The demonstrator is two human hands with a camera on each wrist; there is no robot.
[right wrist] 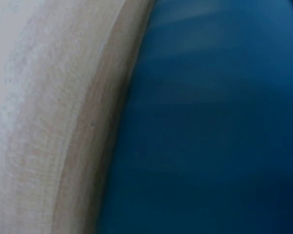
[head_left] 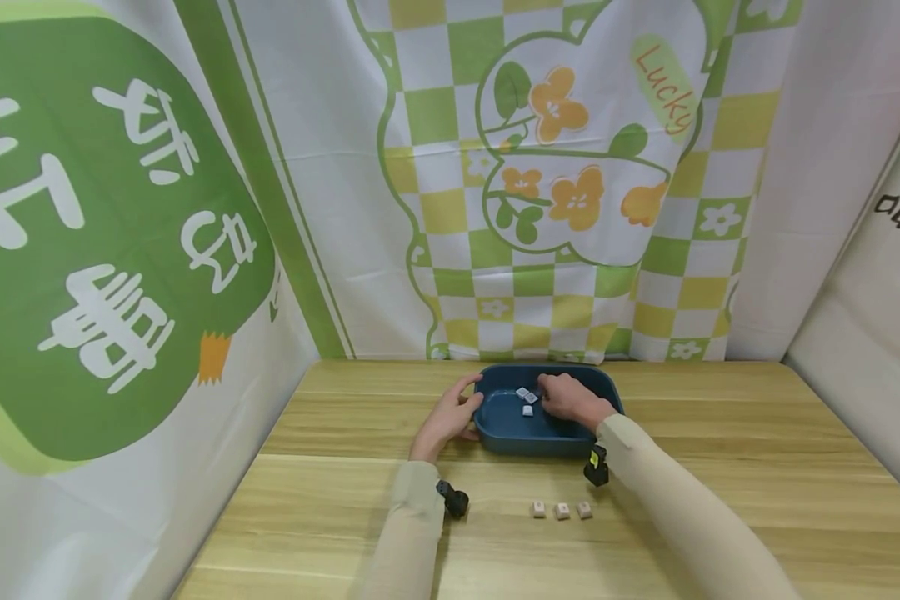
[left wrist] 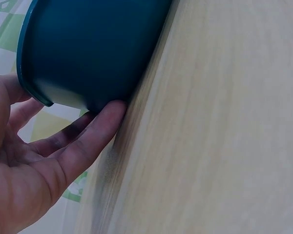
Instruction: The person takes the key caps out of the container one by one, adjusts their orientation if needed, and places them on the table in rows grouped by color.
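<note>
Clock directions are taking twelve o'clock as the far edge in the head view. The right grip (head_left: 570,398) is dipping inside a blue bin (head_left: 540,447), its fingers bending downward toward the floor of the bin; the fingertips are hiding from view, so whether they are pinching anything cannot be told. Three small white pieces (head_left: 527,411) are lying on the bin floor between eight and nine o'clock of this grip: two are touching or nearly so, just beside the fingertips, and one is sitting apart, a little nearer the person. The left grip (head_left: 448,417) is pinching the bin's end wall at nine o'clock, with digits reaching over the rim and others pressing on the outside; the white pieces are lying between two and three o'clock of it.

Beyond the bin, at six o'clock, three pale cubes (head_left: 562,511) are standing in a row on the wooden worktop (head_left: 330,500), well apart from both grips and bearing faint marks on top. Black wrist devices (head_left: 452,500) are riding on both beige sleeves (head_left: 675,479). At twelve o'clock a checked cloth (head_left: 450,212) is hanging behind the worktop; at ten o'clock a green panel (head_left: 142,250) is showing white characters.
</note>
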